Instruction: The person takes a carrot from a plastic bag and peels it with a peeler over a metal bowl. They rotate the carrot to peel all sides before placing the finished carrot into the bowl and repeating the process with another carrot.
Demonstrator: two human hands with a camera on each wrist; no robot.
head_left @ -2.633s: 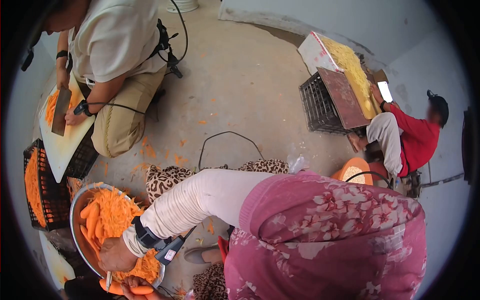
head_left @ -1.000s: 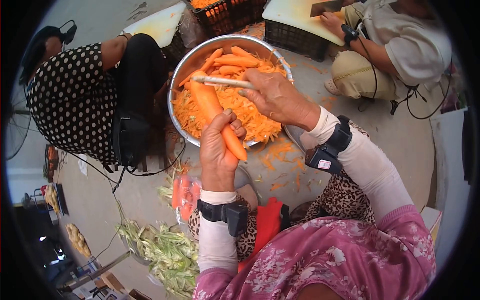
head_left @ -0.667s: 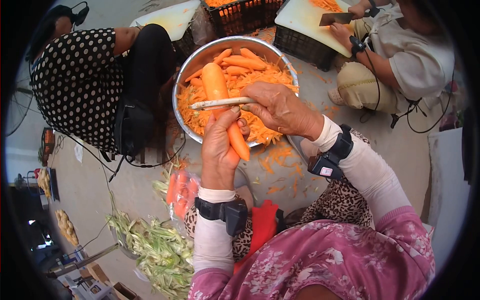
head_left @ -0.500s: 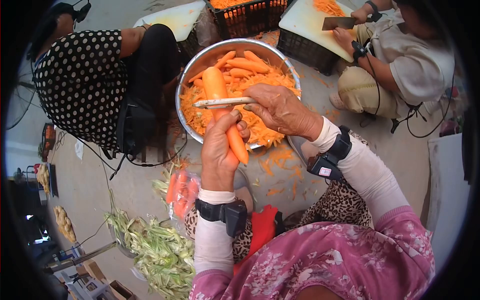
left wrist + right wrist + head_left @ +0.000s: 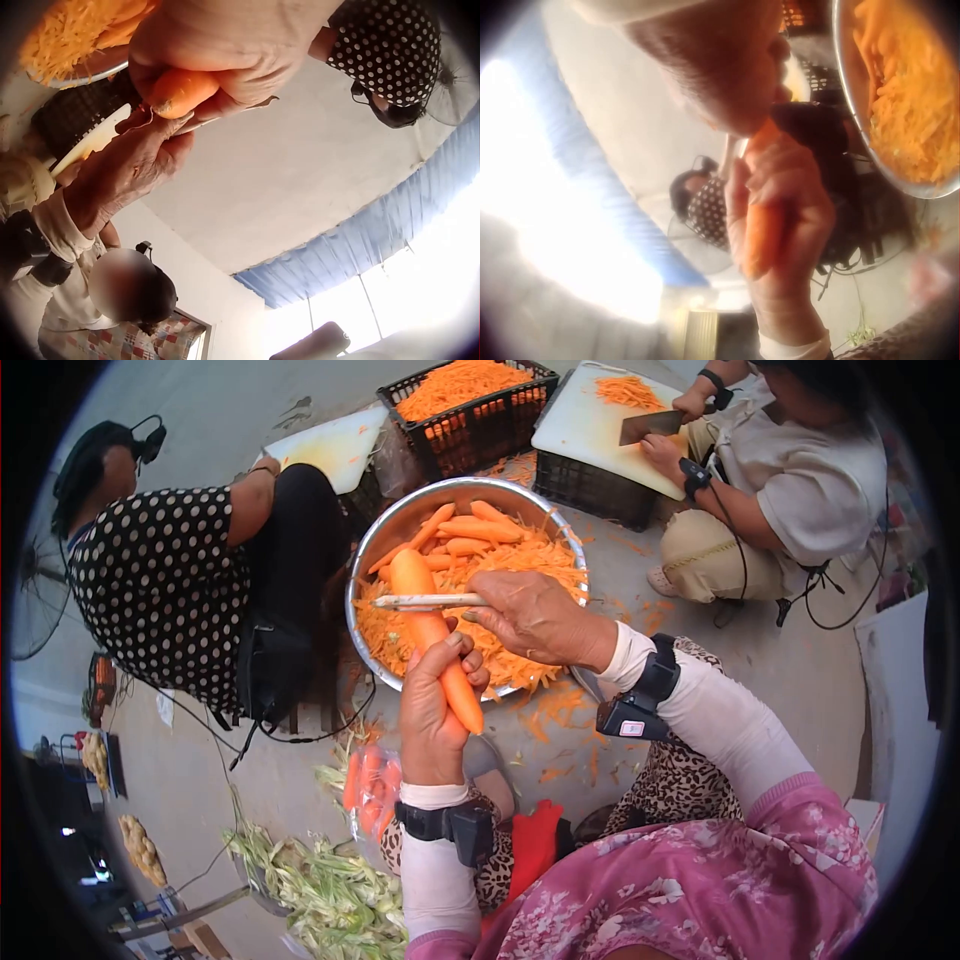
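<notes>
- At the far left, a person in a polka-dot top (image 5: 165, 580) sits beside a pale board (image 5: 335, 448), one arm reaching toward it.
- At the near left, a heap of pale green leaves (image 5: 330, 900) lies on the floor (image 5: 290, 775). A clear bag of carrots (image 5: 370, 800) is between the heap and the left forearm.
- The left hand (image 5: 432, 715) is clamped round the lower part of a large orange carrot (image 5: 411, 575), which slants over the near part of the basin, thick end far and tapered tip near, sticking out below the fingers.
- A slim, pale-handled tool (image 5: 425, 601) lies crosswise over the carrot's upper part, above the left fingers.
- Under the carrot, a round metal basin (image 5: 583, 565) holds orange shreds (image 5: 385, 630), with whole carrots (image 5: 480, 530) toward its far side.
- Beyond the basin, a black crate (image 5: 440, 450) is heaped with more shreds.
- The right hand (image 5: 545, 620) grips the tool's right end, fingers curled round it; the hands are apart, joined only through tool and carrot.
- At the far right, a person in a pale shirt (image 5: 815, 480) holds a broad knife (image 5: 650, 427) over a white board (image 5: 590, 435) with shreds on it, set on another dark crate (image 5: 590, 490).
</notes>
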